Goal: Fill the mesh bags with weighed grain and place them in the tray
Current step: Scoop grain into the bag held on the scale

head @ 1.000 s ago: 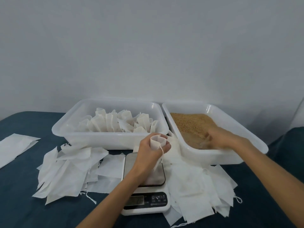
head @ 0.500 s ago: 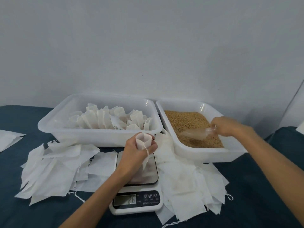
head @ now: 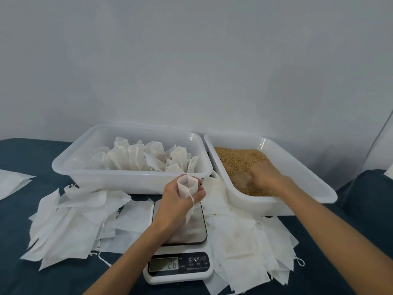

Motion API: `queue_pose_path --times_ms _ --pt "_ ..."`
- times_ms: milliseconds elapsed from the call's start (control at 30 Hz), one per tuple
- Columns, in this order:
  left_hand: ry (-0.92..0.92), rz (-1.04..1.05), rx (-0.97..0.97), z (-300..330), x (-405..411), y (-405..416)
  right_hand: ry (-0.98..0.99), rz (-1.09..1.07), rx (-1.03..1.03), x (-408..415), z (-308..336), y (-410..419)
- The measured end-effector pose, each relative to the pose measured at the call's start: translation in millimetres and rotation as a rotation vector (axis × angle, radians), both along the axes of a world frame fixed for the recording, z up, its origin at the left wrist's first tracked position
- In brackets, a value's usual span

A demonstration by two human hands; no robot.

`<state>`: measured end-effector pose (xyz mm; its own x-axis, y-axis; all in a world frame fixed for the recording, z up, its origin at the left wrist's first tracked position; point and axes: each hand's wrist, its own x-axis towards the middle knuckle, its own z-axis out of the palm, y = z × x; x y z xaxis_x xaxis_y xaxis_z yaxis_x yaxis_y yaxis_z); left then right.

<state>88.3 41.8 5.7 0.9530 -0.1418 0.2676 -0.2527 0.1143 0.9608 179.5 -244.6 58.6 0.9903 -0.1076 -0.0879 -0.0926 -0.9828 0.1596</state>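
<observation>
- I see left hand [head: 180, 196], frame centre, gripping white mesh bag [head: 187, 186], mouth open, upright over scale [head: 179, 248] reading 26.
- Right hand [head: 265, 177] in grain [head: 238, 158], blurred; cannot tell its grip.

The mesh bag [head: 186, 186] is small, white and upright, mouth open, with the left hand [head: 180, 195] wrapped round it and its drawstring dangling over the fingers. Beyond that hand sits the white tray [head: 131, 179] with filled bags [head: 140, 159] standing inside. The tan grain [head: 236, 159] lies in the other white tub [head: 297, 167], all around the right hand [head: 264, 177].
</observation>
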Motion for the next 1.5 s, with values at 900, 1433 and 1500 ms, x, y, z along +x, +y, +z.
queue_pose_path --times_ms 900,1433,1500 --pt "0.008 0.051 -0.001 0.0 4.0 3.4 -0.372 -0.081 0.551 -4.4 -6.8 5.1" --pt "-0.001 0.055 0.116 -6.4 3.5 0.1 -0.337 0.478 0.621 -107.1 64.2 45.3" --pt "-0.008 0.059 0.117 -6.3 2.9 -0.6 -0.353 0.474 0.573 -107.5 67.3 46.8"
